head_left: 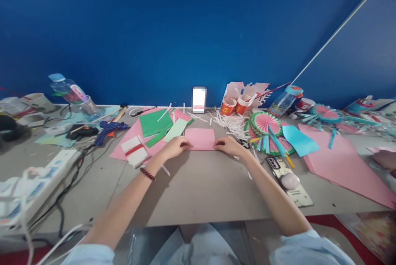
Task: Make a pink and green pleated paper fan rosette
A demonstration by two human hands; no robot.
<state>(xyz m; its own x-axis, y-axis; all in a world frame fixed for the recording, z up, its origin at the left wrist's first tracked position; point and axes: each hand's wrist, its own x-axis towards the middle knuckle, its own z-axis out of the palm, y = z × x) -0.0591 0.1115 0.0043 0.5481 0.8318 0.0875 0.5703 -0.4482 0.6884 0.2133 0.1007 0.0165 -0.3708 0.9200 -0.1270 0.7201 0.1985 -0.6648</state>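
Observation:
A rectangular sheet of pink paper [201,138] lies on the table between my hands, with a fold or narrow band along its near edge. My left hand [177,148] pinches its near left corner with curled fingers. At the near right corner, my right hand [229,146] pinches the paper in the same way. Just behind my left hand are a pale green strip [175,129] and green paper sheets [151,120]. Black-handled scissors [245,144] lie right beside my right hand, close to a heap of white paper strips [232,124].
Pink-and-green paper fans [266,127], a phone [290,184] and large pink sheets [343,162] lie to the right. Red paper cups [229,107] stand at the back. On the left are a blue glue gun [109,130], a power strip [46,182] and cables. Another person's hand [385,158] shows far right.

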